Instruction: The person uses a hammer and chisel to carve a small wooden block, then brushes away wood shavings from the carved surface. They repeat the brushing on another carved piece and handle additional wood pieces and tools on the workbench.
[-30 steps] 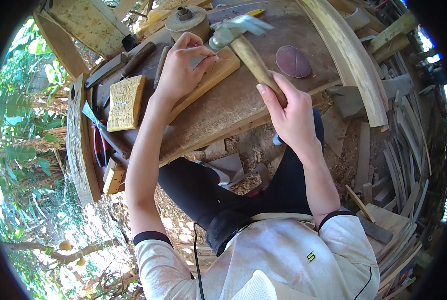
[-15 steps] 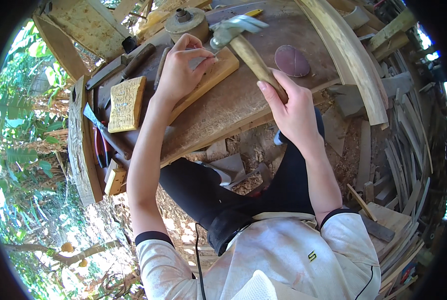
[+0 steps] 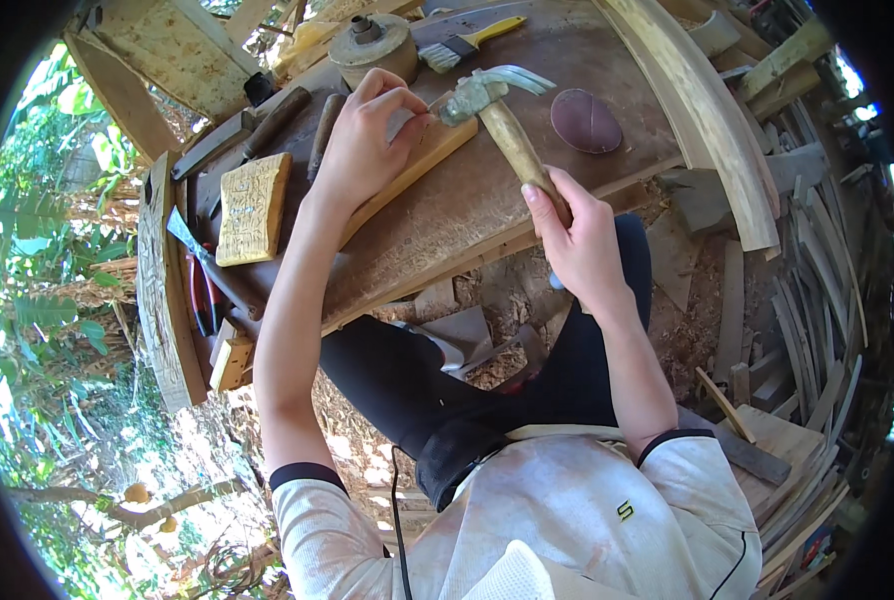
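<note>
A claw hammer (image 3: 507, 135) with a wooden handle is gripped in my right hand (image 3: 587, 240), its head low over the far end of a wooden board (image 3: 422, 165). My left hand (image 3: 367, 135) bends over that board, thumb and forefinger pinched close to the hammer's striking face. Whatever sits between those fingertips is too small to make out. Left of my left wrist lies a carved wooden block (image 3: 254, 210). The board rests at a slant on the brown workbench (image 3: 467, 220), partly hidden by my left hand and forearm.
Behind my hands stand a round grinding stone (image 3: 375, 52) and a yellow-handled paintbrush (image 3: 472, 45). A dark red oval disc (image 3: 587, 122) lies to the right. Red-handled pliers (image 3: 205, 290) and a chisel (image 3: 212, 262) lie at the left, and a long curved timber (image 3: 697, 110) runs along the right.
The hammer head has dropped toward my left fingertips, uncovering the paintbrush behind it. My right hand has moved slightly down and nearer to me. My left hand has hardly moved.
</note>
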Demonstrator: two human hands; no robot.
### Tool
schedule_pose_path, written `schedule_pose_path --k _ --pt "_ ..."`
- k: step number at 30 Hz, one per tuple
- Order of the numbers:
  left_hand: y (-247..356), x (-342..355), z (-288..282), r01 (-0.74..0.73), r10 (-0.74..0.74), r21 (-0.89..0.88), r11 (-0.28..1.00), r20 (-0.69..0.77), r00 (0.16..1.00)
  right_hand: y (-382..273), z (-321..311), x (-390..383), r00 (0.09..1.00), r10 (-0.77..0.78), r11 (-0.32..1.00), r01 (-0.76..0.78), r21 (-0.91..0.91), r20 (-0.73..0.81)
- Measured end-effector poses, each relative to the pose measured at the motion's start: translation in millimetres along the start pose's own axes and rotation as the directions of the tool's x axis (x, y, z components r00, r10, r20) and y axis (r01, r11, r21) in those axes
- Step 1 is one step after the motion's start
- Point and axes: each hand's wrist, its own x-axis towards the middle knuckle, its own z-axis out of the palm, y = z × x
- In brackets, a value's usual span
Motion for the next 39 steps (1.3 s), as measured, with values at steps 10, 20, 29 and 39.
schedule_pose_path --k 10,20,29,39 --pt "-2 0 0 0.034 -0.034 -0.018 0.999 -0.006 0.999 0 7 -5 0.999 0.033 0.999 -0.033 -0.013 -0.026" --pt "-8 3 1 0.057 -0.061 -0.054 0.997 -0.084 0.995 -1 12 -8 0.999 0.018 1.000 -0.018 -0.011 -0.041" --pt "-9 2 4 0.093 -0.093 -0.026 0.995 -0.014 0.996 0 12 -7 0.999 0.008 1.000 -0.008 0.006 -0.045" --pt "-5 1 3 0.099 -0.100 -0.035 0.994 -0.007 0.995 2 12 -7 0.999 0.003 1.000 -0.003 0.008 -0.051"
